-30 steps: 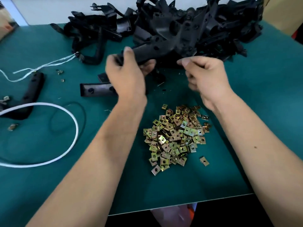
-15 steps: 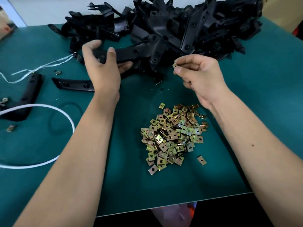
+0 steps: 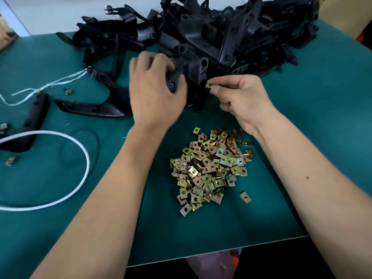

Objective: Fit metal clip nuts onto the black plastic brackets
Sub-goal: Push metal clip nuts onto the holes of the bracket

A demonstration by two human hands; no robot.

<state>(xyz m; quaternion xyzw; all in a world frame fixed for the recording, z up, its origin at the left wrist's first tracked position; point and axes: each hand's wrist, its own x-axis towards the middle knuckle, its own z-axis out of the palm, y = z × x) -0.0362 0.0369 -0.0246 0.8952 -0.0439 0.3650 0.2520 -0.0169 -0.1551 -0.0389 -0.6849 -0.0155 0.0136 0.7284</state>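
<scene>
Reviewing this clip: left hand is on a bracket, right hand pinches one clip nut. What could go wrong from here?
1. The clip nut is held only at the fingertips of the right hand; it could slip and drop among the brackets.
2. The bracket gripped by the left hand lies against the tangled bracket pile; pulling it may drag others along.
3. The right wrist sits just above the loose nut heap and could scatter it.

Bare mat (image 3: pixel 322 121) rightward; bracket heap (image 3: pixel 231 33) behind, nut pile (image 3: pixel 209 168) nearer.

A green mat (image 3: pixel 332 93) covers the table, a white wall (image 3: pixel 60 13) stands behind it, under soft even light.
</scene>
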